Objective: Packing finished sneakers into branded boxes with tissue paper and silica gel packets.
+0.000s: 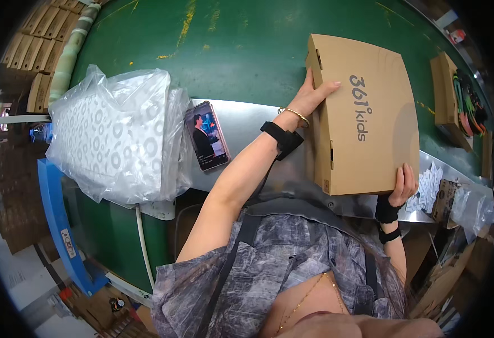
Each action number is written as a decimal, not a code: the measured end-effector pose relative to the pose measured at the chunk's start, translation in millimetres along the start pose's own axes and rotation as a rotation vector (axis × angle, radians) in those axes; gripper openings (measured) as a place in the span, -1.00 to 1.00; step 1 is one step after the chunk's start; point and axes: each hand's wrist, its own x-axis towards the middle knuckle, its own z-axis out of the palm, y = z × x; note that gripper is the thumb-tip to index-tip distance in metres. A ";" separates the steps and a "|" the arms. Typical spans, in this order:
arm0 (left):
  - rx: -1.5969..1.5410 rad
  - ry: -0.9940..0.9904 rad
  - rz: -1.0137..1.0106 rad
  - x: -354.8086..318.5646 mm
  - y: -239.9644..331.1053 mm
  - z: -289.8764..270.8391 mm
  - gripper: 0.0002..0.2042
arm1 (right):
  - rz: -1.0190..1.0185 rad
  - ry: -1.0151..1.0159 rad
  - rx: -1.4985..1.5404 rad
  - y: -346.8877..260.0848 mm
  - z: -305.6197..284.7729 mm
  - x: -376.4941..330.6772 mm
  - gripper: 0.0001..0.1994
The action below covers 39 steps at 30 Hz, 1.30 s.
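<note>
A closed brown cardboard shoe box (365,112) lies on the metal shelf (247,121) at the edge of a green conveyor belt (241,50). My left hand (312,96) presses flat against the box's left side, fingers reaching over its top edge. On that wrist I see a gold bangle and a black strap. My right hand (403,185) grips the box's near right corner, fingers curled on the lid.
A phone (206,135) with a lit screen lies on the shelf left of my arm. Further left sits a clear plastic bag of patterned white paper (117,135). An open box with colourful contents (455,98) rides the belt at right. Small packets and tags (438,191) lie at right.
</note>
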 end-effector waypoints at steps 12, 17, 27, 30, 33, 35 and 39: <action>0.063 0.093 0.025 1.9 -4.4 0.4 -0.22 | 0.000 0.043 -0.036 -7.9 -3.3 -0.8 -0.67; 0.063 0.086 0.070 3.2 -5.1 1.5 -0.21 | 0.037 0.023 -0.042 -12.9 -5.8 -2.3 -0.68; 0.064 0.112 0.156 4.2 -7.1 4.5 -0.24 | 0.033 0.035 -0.059 -13.8 -5.4 -1.6 -0.68; 0.045 0.119 0.174 3.5 -6.0 5.5 -0.24 | 0.037 0.031 -0.058 -13.5 -5.6 -2.0 -0.69; 0.086 0.129 0.175 3.2 -4.6 6.2 -0.25 | 0.045 0.029 -0.064 -13.0 -5.9 -3.3 -0.70; 0.089 0.129 0.181 2.1 -3.6 7.0 -0.26 | 0.049 0.037 -0.060 -13.4 -6.2 -3.0 -0.70; 0.086 0.132 0.188 2.9 -5.2 5.9 -0.28 | 0.051 0.046 -0.065 -14.1 -4.3 -3.7 -0.71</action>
